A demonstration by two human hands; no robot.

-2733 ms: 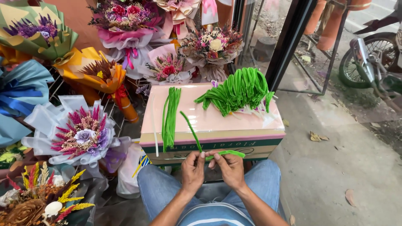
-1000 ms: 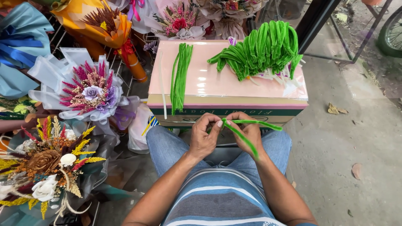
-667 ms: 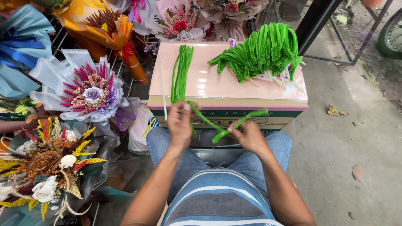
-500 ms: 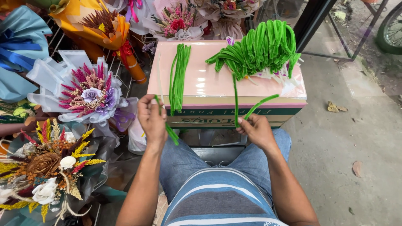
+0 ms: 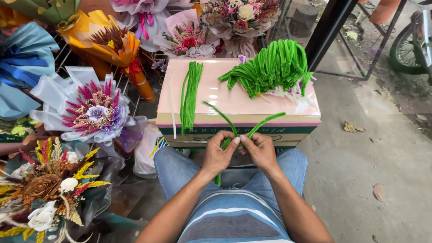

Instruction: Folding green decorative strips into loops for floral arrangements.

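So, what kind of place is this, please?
Most likely a flower stall open to the street. Wrapped bouquets crowd the left side, a cardboard box serves as a worktable, and bare pavement lies on the right. Both hands, left hand and right hand, hold green pipe cleaners.

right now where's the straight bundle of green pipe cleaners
In the head view, the straight bundle of green pipe cleaners lies on the left part of the pink box top, left of the bent green pile.
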